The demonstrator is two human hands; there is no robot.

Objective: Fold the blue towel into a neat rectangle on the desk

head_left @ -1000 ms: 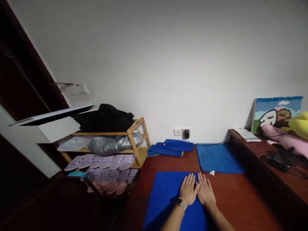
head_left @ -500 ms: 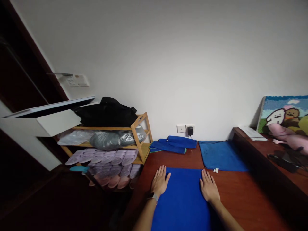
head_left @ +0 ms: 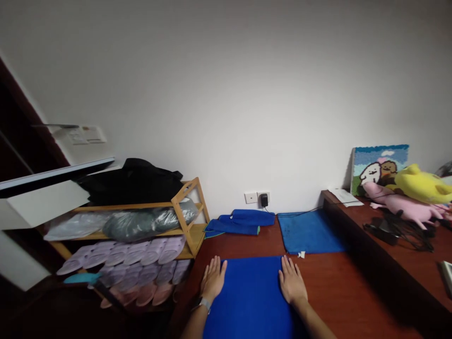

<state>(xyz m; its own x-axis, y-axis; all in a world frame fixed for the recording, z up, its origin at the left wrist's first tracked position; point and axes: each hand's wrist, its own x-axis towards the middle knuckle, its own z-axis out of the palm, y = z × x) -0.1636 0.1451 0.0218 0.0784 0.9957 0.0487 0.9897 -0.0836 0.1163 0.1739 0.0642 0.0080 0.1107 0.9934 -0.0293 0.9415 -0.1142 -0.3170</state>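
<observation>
A bright blue cloth lies spread flat on the reddish-brown wooden table, its near part running out of the bottom of the view. My left hand, with a watch on the wrist, rests flat along the cloth's left edge near the far corner, fingers stretched forward. Along the right edge my right hand lies palm down in the same way, fingers extended by the far right corner. Neither hand grasps anything. Beyond them are a crumpled blue cloth with green edging and another flat blue cloth with a white tag.
On the left stands a wooden rack with lilac slippers and a black bag. A plugged-in adapter trails a cable. The raised ledge on the right holds a pink plush toy, a yellow plush toy and a picture.
The view has turned to the right, so the scene sits further left and more of the right ledge shows. Both hands stay flat at the cloth's edges.
</observation>
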